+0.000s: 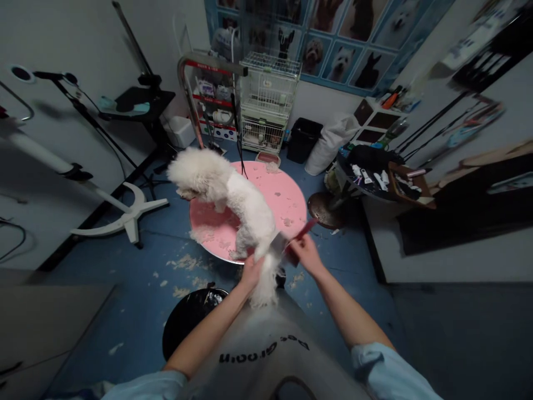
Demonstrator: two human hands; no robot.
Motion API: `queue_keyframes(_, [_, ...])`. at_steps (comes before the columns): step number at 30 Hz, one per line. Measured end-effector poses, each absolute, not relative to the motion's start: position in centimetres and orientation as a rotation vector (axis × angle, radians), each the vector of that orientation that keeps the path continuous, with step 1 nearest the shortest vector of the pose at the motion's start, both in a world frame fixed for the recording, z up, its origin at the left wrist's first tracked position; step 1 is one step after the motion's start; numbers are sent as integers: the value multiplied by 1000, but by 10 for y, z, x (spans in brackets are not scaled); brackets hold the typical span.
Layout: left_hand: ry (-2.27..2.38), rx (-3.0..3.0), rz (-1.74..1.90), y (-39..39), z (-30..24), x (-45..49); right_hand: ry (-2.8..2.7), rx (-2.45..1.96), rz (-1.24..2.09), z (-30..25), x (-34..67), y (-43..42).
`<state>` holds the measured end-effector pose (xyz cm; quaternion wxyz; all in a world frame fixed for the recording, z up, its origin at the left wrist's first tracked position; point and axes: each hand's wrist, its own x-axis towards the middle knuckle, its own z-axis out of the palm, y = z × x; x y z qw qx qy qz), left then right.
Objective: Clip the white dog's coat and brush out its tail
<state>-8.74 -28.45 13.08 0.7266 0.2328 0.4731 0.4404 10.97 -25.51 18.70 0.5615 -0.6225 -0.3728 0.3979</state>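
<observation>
A white fluffy dog (250,208) stands on a round pink grooming table (291,194), its head toward the far left and its rear toward me. My left hand (251,272) is closed around a furry limb at the dog's rear; whether it is the hind leg or the tail I cannot tell. Long loose fur (265,288) hangs down beside that hand. In my right hand (307,254) is a slicker brush (280,244) with a reddish handle, slightly blurred. Its flat pad lies against the fur just right of my left hand.
A bent metal grooming arm (189,94) rises behind the dog. Below my left forearm is a black round stool (187,319). Hair clumps lie on the blue floor (145,294). At right, a small dark table (366,178) carries tools; a white stand base (131,214) is left.
</observation>
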Motion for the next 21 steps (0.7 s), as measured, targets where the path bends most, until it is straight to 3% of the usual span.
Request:
queue_keyframes(6, [1013, 641, 959, -287, 127, -81, -834, -1485, 859, 187, 95, -250])
queue_keyframes(11, [977, 650, 919, -290, 126, -86, -1024, -1501, 984, 204, 106, -242])
queue_keyframes(16, [925, 614, 889, -294, 131, -95, -944, -1461, 713, 221, 124, -228])
queue_keyframes(21, [854, 566, 856, -293, 139, -96, -1269, -1483, 1105, 204, 95, -235])
